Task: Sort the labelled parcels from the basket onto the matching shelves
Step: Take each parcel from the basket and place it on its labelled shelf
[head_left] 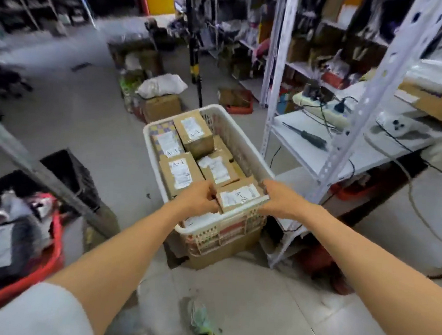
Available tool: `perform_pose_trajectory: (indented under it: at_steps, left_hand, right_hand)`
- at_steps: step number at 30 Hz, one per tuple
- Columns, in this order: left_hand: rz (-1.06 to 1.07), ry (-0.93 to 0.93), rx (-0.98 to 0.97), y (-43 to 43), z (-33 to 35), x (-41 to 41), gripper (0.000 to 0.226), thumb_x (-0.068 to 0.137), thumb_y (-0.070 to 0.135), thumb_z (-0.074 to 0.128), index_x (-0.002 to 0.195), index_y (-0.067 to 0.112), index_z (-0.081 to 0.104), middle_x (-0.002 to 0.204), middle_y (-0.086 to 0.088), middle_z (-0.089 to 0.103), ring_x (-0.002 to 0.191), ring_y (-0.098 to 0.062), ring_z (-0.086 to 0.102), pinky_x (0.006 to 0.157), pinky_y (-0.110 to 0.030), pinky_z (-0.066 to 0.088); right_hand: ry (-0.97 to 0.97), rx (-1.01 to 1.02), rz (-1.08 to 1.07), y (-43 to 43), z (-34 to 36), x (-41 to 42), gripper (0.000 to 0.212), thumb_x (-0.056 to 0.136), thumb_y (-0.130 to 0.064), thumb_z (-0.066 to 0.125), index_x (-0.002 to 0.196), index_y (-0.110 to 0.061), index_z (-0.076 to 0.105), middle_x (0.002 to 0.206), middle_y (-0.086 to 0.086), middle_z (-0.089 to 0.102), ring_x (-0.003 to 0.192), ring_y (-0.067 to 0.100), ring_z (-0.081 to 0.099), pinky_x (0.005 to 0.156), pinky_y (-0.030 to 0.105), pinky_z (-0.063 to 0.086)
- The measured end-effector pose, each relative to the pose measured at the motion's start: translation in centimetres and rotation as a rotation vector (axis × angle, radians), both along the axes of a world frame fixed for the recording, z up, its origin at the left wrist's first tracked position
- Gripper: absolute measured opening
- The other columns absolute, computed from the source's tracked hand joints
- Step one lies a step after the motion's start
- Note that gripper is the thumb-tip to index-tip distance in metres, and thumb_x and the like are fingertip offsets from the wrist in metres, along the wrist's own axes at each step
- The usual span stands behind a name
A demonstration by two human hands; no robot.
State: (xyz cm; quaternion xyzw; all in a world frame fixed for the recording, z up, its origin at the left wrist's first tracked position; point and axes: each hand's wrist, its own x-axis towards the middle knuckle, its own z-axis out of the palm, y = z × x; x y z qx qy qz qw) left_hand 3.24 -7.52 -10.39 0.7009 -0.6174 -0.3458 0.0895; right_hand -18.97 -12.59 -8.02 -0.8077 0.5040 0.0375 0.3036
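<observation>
Closest in, two bare forearms reach forward, and the left grip (202, 196) and right grip (278, 198) together clasp one brown parcel (241, 197), fingers curled against its opposite ends. Its white label reads "A-2". It is held at the near end of the single white slatted basket (243, 142), level with the rim. Four more labelled parcels show on the top layer inside. The nearest A-1 box (179, 174) lies just left of a box with a blurred label (218, 169) that cannot be read. Behind them sit a checker-patterned A-1 box (167, 142) and a far A-1 box (194, 134), making three marked "A-1" in all. The basket rests on one cardboard box (223, 252) on the tiled floor. To the left stand one red tub (55, 239) of mixed items and one black crate (71, 168). To the right rises a white metal shelving rack (270, 92), its shelf carrying one dark-handled tool (308, 137) and one power strip (324, 113). Farther off are one carton (163, 108) topped by one white bag (163, 84), one red tray (241, 109) and one black-and-yellow pole (195, 59).
</observation>
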Motion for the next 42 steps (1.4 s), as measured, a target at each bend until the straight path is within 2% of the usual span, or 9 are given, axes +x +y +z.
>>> perform_pose_trajectory:
  at_steps: [5, 11, 15, 21, 27, 33, 35, 39, 42]
  left_hand:
    - [0.062, -0.029, 0.029, -3.0, -1.6, 5.9, 0.048, 0.08, 0.028, 0.074, 0.12, 0.013, 0.054, 0.115, -0.006, 0.061, 0.103, -0.022, 0.058, 0.088, -0.037, 0.05]
    - [0.18, 0.002, 0.015, -7.7, -3.0, 11.2, 0.046, 0.076, 0.026, 0.076, 0.117, 0.015, 0.056, 0.111, -0.003, 0.063, 0.097, -0.018, 0.06, 0.085, -0.035, 0.052]
    - [0.249, 0.043, 0.05, -8.7, -4.5, 13.1, 0.047, 0.076, 0.024, 0.077, 0.117, 0.014, 0.055, 0.108, -0.003, 0.06, 0.099, -0.019, 0.06, 0.088, -0.037, 0.052]
    - [0.4, 0.055, 0.104, -9.6, -8.0, 14.7, 0.046, 0.073, 0.019, 0.077, 0.113, 0.016, 0.055, 0.104, -0.002, 0.06, 0.094, -0.018, 0.059, 0.087, -0.038, 0.052]
    - [0.667, 0.078, 0.121, -10.5, -11.7, 15.3, 0.048, 0.077, 0.01, 0.074, 0.119, 0.009, 0.052, 0.106, -0.004, 0.057, 0.097, -0.02, 0.056, 0.083, -0.032, 0.049]
    - [0.848, 0.161, 0.145, -11.9, -15.6, 14.9, 0.052, 0.077, 0.011, 0.069, 0.124, 0.012, 0.048, 0.118, -0.002, 0.057, 0.104, -0.02, 0.056, 0.089, -0.036, 0.049]
    - [0.892, 0.154, 0.14, -12.8, -16.9, 14.6, 0.054, 0.075, 0.012, 0.068, 0.125, 0.011, 0.048, 0.119, -0.006, 0.056, 0.108, -0.023, 0.055, 0.093, -0.041, 0.049]
    - [1.006, 0.158, 0.188, -14.4, -17.6, 14.2, 0.057, 0.077, 0.01, 0.067, 0.129, 0.011, 0.044, 0.121, -0.008, 0.044, 0.108, -0.02, 0.045, 0.09, -0.026, 0.037]
    - [1.108, 0.17, 0.222, -15.0, -17.9, 13.6, 0.062, 0.074, 0.005, 0.065, 0.128, 0.013, 0.035, 0.123, -0.007, 0.034, 0.116, -0.025, 0.039, 0.097, -0.033, 0.039]
  right_hand:
    - [0.032, 0.036, 0.029, -3.9, -0.8, 5.8, 0.062, 0.077, -0.026, 0.072, 0.129, -0.006, 0.044, 0.122, 0.012, 0.054, 0.109, 0.028, 0.055, 0.093, 0.044, 0.048]
    - [0.006, 0.08, 0.069, -8.8, -1.5, 11.7, 0.076, 0.081, -0.022, 0.07, 0.144, -0.005, 0.033, 0.145, 0.012, 0.043, 0.126, 0.025, 0.048, 0.095, 0.031, 0.045]
    - [0.032, 0.122, 0.094, -11.0, -2.8, 14.6, 0.072, 0.08, -0.022, 0.071, 0.142, -0.01, 0.035, 0.14, 0.011, 0.046, 0.121, 0.025, 0.05, 0.097, 0.039, 0.048]
    - [0.078, 0.21, 0.198, -15.0, -6.1, 17.6, 0.073, 0.083, -0.025, 0.071, 0.144, -0.009, 0.034, 0.142, 0.011, 0.045, 0.122, 0.025, 0.05, 0.095, 0.036, 0.049]
    - [0.071, 0.337, 0.213, -19.3, -10.9, 20.5, 0.066, 0.083, -0.027, 0.072, 0.138, -0.01, 0.039, 0.128, 0.01, 0.054, 0.101, 0.019, 0.051, 0.08, 0.028, 0.042]
    - [-0.049, 0.516, 0.065, -21.4, -16.7, 23.1, 0.079, 0.085, -0.03, 0.072, 0.147, -0.011, 0.026, 0.141, 0.007, 0.047, 0.127, 0.026, 0.047, 0.093, 0.031, 0.039]
    - [-0.132, 0.581, 0.004, -21.4, -18.2, 24.1, 0.081, 0.082, -0.026, 0.074, 0.145, -0.014, 0.025, 0.133, 0.0, 0.051, 0.124, 0.024, 0.05, 0.096, 0.031, 0.041]
    - [-0.285, 0.642, -0.142, -20.8, -20.3, 25.9, 0.079, 0.075, -0.02, 0.081, 0.139, -0.017, 0.034, 0.128, -0.002, 0.059, 0.109, 0.013, 0.057, 0.098, 0.033, 0.044]
    - [-0.376, 0.693, -0.29, -20.5, -20.3, 26.5, 0.072, 0.073, -0.021, 0.082, 0.133, -0.017, 0.042, 0.118, -0.005, 0.063, 0.105, 0.013, 0.059, 0.097, 0.034, 0.045]
